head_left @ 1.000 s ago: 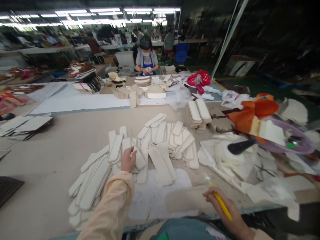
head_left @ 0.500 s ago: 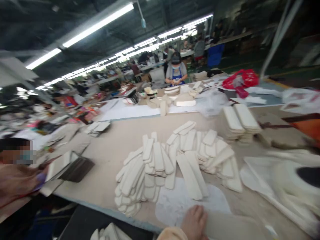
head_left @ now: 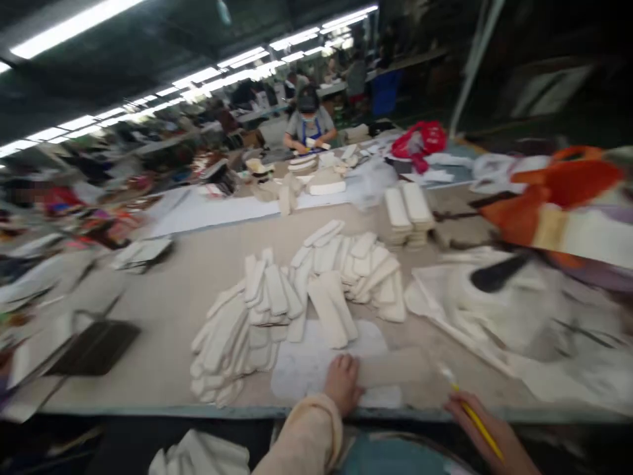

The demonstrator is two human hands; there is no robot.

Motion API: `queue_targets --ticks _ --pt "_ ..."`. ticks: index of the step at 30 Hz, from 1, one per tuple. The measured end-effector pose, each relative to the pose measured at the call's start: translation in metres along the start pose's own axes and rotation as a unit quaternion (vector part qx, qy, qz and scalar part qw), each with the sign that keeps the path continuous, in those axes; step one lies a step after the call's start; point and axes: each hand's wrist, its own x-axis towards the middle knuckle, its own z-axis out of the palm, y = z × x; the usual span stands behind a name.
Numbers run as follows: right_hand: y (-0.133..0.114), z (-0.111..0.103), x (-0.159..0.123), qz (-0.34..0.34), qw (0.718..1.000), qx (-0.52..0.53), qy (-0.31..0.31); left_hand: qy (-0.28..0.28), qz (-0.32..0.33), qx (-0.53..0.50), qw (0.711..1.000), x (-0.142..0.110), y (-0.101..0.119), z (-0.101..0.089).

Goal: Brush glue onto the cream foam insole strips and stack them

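While strip lights (head_left: pixel 76 26) shine over the room, the counter (head_left: pixel 163 336) bears heaped pale pieces (head_left: pixel 274 293) beyond the left hand (head_left: pixel 343 384), whose bent fingers rest at a beige panel (head_left: pixel 395 367), grip undeterminable; the right hand (head_left: pixel 496 429) has its fingers closed round a yellow-handled brush (head_left: pixel 477 423).

1 red bag (head_left: pixel 420 140), 1 orange cloth (head_left: pixel 583 179) R; bkgd: 1 co-worker (head_left: pixel 295 126) w/ blue apron (head_left: pixel 324 122).

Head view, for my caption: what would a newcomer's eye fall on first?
Probably the heap of pale strips in the middle, beyond the left hand. Next come orange material at the right and a red bag farther back. Low right, the right hand holds a yellow-handled tool.
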Motion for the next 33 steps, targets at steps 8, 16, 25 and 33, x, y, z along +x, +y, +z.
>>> queue_targets --ticks 8,16,25,33 --pt "0.005 -0.010 -0.013 0.133 0.977 0.162 -0.046 0.102 0.047 -0.030 0.993 -0.017 -0.048 0.020" --pt "-0.012 0.007 -0.001 0.240 0.933 0.265 -0.038 0.129 0.106 -0.042 0.985 -0.038 -0.068 0.027" --pt "-0.042 0.075 0.024 0.212 0.909 0.318 -0.166 0.152 0.155 -0.055 0.975 -0.036 -0.073 0.029" --pt "-0.057 0.117 0.035 0.232 0.891 0.325 -0.216 0.158 0.158 -0.066 0.972 -0.035 -0.073 0.032"
